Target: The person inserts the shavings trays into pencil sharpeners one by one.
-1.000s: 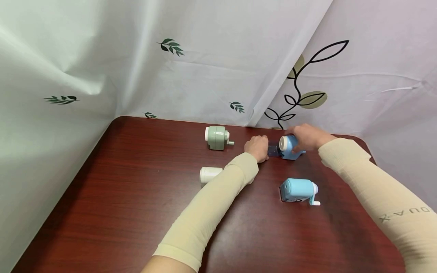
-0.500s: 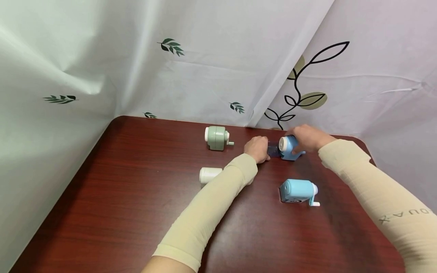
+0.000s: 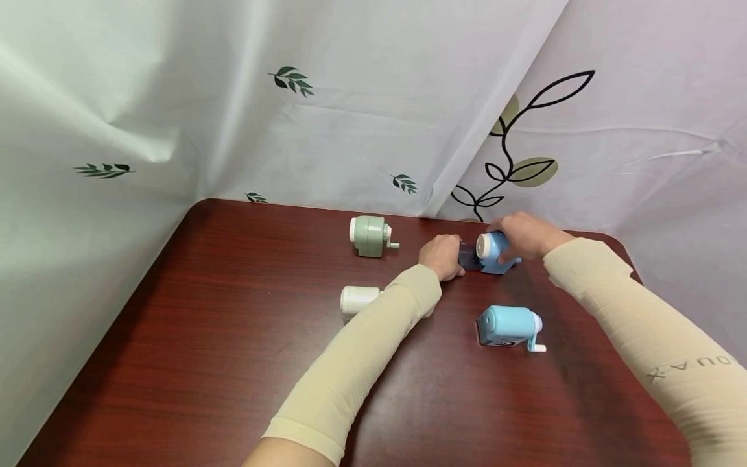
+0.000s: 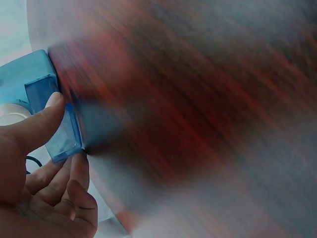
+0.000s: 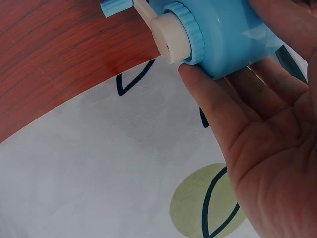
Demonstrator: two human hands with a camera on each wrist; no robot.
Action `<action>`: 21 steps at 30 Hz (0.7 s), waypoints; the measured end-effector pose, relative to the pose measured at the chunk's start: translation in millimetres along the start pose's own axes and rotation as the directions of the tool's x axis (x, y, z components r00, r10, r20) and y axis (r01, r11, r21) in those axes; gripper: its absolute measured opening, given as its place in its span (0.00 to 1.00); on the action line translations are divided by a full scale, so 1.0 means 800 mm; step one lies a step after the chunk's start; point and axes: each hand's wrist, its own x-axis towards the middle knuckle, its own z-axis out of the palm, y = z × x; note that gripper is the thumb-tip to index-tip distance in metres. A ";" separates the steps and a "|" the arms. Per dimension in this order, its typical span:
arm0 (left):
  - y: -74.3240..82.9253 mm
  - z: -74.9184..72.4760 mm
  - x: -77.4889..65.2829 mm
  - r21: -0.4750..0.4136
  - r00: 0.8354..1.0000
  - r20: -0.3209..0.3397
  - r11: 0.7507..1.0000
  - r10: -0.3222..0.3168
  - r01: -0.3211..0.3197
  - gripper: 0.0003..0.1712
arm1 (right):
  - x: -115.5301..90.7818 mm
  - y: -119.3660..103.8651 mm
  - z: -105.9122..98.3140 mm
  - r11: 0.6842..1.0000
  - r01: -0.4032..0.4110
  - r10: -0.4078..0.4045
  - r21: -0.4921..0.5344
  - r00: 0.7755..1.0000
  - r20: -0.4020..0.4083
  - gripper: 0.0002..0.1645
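Observation:
A blue crank pencil sharpener (image 3: 495,256) stands near the far right of the table. My right hand (image 3: 528,235) grips its body from the right; in the right wrist view, thumb and fingers lie around the blue body (image 5: 228,37) beside the cream crank hub (image 5: 171,37). On the sharpener's left side is its translucent blue shavings drawer (image 3: 469,256). My left hand (image 3: 441,256) pinches that drawer (image 4: 62,139) between thumb and fingertips. Up close, the drawer reaches to the sharpener body; whether it is partly inside cannot be made out.
A green crank sharpener (image 3: 369,236) stands left of my left hand. A white one (image 3: 358,300) is partly hidden by the left sleeve. Nearer me on the right stands a light-blue sharpener (image 3: 506,325) with its crank outward. Patterned curtain (image 3: 350,130) borders the table's (image 3: 233,363) far edge.
My left hand has shifted very slightly right, toward the sharpener. The right hand keeps its grip in nearly the same place, and the other sharpeners stay put.

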 end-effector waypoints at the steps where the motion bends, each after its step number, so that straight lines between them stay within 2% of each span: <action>1: 0.001 0.000 0.000 0.000 1.000 -0.001 1.000 0.000 0.000 0.34 | 0.000 0.001 0.000 1.000 0.002 -0.002 -0.001 1.000 -0.001 0.36; 21: 0.007 0.002 -0.001 0.012 0.999 -0.025 1.000 0.027 -0.026 0.34 | 0.001 -0.002 -0.001 1.000 0.019 -0.019 -0.001 1.000 -0.001 0.35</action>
